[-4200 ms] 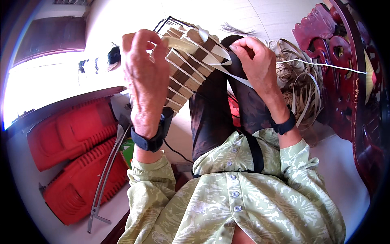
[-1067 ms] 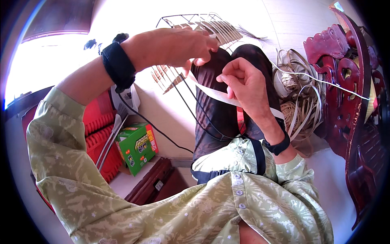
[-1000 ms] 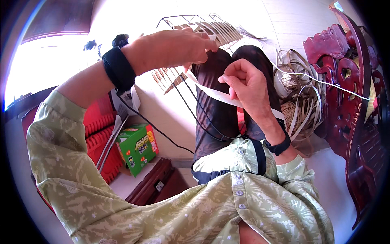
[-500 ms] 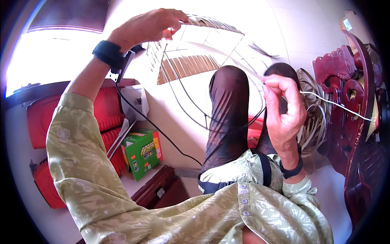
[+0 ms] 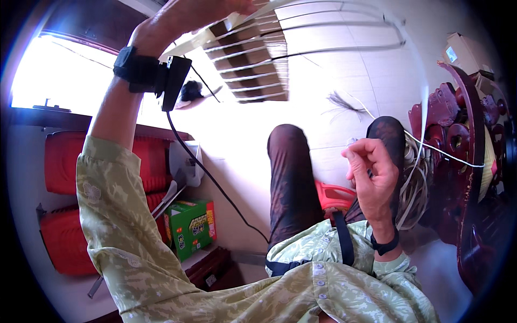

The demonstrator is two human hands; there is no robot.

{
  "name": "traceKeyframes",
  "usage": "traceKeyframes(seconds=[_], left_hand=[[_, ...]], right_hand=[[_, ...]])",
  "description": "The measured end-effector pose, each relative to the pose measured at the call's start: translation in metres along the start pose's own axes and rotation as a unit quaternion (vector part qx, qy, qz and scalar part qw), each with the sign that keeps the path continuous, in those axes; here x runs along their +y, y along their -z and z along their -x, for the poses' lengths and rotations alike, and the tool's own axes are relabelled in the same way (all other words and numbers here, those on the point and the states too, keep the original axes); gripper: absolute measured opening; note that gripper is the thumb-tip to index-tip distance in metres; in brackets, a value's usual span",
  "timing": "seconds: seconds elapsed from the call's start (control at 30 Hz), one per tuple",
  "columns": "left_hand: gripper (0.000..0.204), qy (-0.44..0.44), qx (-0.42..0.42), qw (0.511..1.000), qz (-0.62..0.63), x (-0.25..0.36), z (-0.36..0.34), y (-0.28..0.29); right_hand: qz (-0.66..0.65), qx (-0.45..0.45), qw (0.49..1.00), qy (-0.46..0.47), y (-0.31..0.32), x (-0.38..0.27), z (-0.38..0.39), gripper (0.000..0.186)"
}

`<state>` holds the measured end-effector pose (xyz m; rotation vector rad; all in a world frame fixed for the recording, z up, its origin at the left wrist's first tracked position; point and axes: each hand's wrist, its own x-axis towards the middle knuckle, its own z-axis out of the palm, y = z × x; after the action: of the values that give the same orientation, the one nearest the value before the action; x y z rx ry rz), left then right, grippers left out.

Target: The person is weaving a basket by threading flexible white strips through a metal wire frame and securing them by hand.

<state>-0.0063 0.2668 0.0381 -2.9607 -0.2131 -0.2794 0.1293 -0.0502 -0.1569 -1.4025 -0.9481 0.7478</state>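
Note:
At the top edge, my left hand (image 5: pixel 199 16) is closed on the rim of a wire frame (image 5: pixel 344 51); its fingers are partly cut off and blurred. Several rods of the frame stretch out to the right, and a brown slatted panel (image 5: pixel 250 64) shows below the hand. A long pale flat strip (image 5: pixel 424 102) arcs from the frame's upper right down toward the right side. Over my right knee, my right hand (image 5: pixel 374 169) is closed, thumb against curled fingers. Whatever lies between those fingertips is too small to make out.
Coiled pale strips (image 5: pixel 417 188) lie beside my right leg, near a carved dark-red wooden chair (image 5: pixel 463 140). A red stool (image 5: pixel 334 195) shows between my legs. To the left are a green box (image 5: pixel 191 229) and red plastic containers (image 5: pixel 107 161). A black cable (image 5: pixel 207 175) hangs from my left wrist.
My left hand has risen toward the top edge and the wire frame has turned and lifted with it. The right hand has lowered slightly, and the pale strip now loops far to the right.

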Motion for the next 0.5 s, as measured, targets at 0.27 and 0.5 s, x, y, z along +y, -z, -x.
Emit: traceKeyframes(seconds=[0.27, 0.5], left_hand=[[0.014, -0.027, 0.139, 0.99, 0.027, 0.048, -0.025, -0.018], [0.036, 0.285, 0.132, 0.864, 0.392, 0.147, 0.021, -0.086]], right_hand=[[-0.012, 0.067, 0.995, 0.076, 0.02, -0.03, 0.015, 0.005], [0.103, 0.088, 0.973, 0.185, 0.031, -0.04, 0.045, 0.015]])
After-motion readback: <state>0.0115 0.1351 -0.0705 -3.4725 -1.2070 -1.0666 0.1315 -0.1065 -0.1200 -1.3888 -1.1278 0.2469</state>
